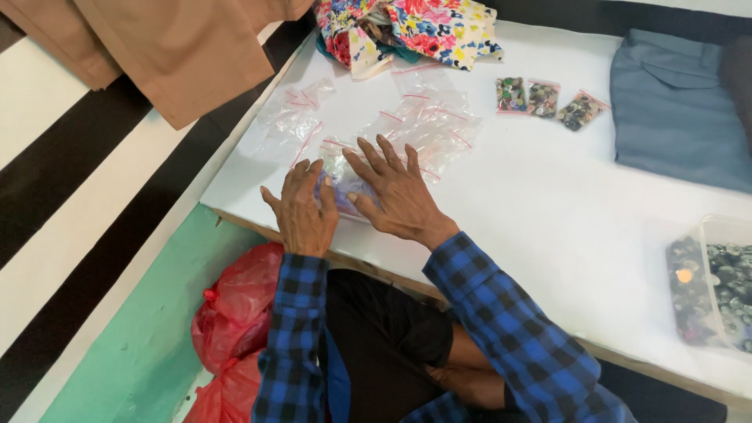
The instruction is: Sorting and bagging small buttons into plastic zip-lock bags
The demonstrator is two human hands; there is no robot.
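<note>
My left hand and my right hand lie flat near the front edge of a white table, both pressing on a small clear zip bag that holds bluish pieces. The fingers of both hands are spread over the bag. Just beyond my hands lies a loose heap of empty clear zip bags with red seals. Further back sit three small filled bags of dark buttons.
A clear plastic tub of dark buttons stands at the right edge. Folded blue-grey cloth lies at the back right, floral fabric at the back, tan cloth at the upper left. Red plastic bags sit on the floor below.
</note>
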